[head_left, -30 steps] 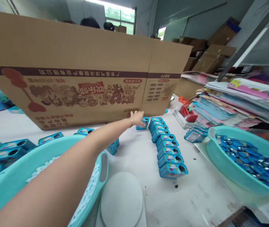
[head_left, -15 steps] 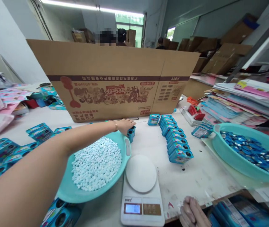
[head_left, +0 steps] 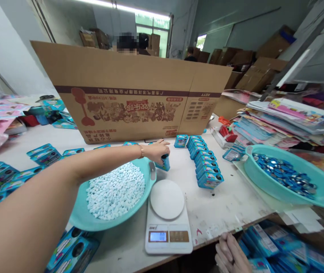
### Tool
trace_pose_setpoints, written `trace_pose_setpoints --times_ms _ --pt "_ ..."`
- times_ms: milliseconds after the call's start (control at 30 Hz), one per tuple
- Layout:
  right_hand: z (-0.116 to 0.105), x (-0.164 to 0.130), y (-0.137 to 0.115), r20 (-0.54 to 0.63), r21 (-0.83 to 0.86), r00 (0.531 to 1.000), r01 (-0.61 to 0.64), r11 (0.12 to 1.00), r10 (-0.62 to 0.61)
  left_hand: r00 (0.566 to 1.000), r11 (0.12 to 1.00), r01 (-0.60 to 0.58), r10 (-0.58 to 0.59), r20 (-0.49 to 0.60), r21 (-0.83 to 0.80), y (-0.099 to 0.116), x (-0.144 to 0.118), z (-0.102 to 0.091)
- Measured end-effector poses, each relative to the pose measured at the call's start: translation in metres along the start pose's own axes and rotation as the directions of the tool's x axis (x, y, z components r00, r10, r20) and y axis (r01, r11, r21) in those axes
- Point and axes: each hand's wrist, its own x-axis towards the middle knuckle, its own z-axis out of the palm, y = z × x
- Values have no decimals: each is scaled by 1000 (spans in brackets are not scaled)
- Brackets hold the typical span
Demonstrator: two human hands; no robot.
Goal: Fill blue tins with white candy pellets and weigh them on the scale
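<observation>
My left hand (head_left: 156,151), at the end of an outstretched arm, is closed on a small blue box (head_left: 165,163) beyond the scale. Below that arm sits a turquoise basin (head_left: 93,223) of pale blue candies (head_left: 116,191). The white kitchen scale (head_left: 167,200) has a bare round plate and reads 0.0. At the table's front edge, my right hand (head_left: 231,254) has its fingers curled together; whatever they hold, if anything, is hidden. To the right of the scale stands a row of blue boxes (head_left: 209,180).
A large cardboard carton (head_left: 139,83) stands across the back. Another turquoise basin (head_left: 290,201), at right, holds blue metallic lids (head_left: 284,174). More blue boxes (head_left: 46,154) are at left, and flat blue packs (head_left: 281,239) lie below the table edge. Paper stacks (head_left: 278,125) rise behind.
My left hand has moved slightly right and nearer, bringing the blue box clear of the basin's rim. The view has shifted a little; my right hand stays low at the table edge.
</observation>
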Motion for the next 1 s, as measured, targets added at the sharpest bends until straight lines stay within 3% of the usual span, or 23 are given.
trace_pose_setpoints --times_ms 167,267,367,467,633,800,1000 --pt "35 -12 -10 9 120 999 31 992 -33 995 989 79 -70 74 -122 67 -9 -22" --pt "57 -10 -17 67 218 998 -2 976 -13 987 993 81 -68 144 -88 100 -14 -11" --pt "79 -7 -29 100 278 995 -53 959 26 980 983 140 -121 159 -115 117 -18 5" --pt "105 -6 -44 103 300 995 -39 953 8 978 972 179 -159 136 -151 120 -26 12" --pt "147 1 -63 0 248 1000 19 969 -20 975 956 220 -224 0 -195 113 -50 10" --pt "175 9 -68 124 238 988 60 969 -92 952 938 259 -288 -104 -231 105 -66 14" --pt "205 16 -65 142 210 976 131 969 -163 955 934 257 -285 -82 -249 102 -66 17"
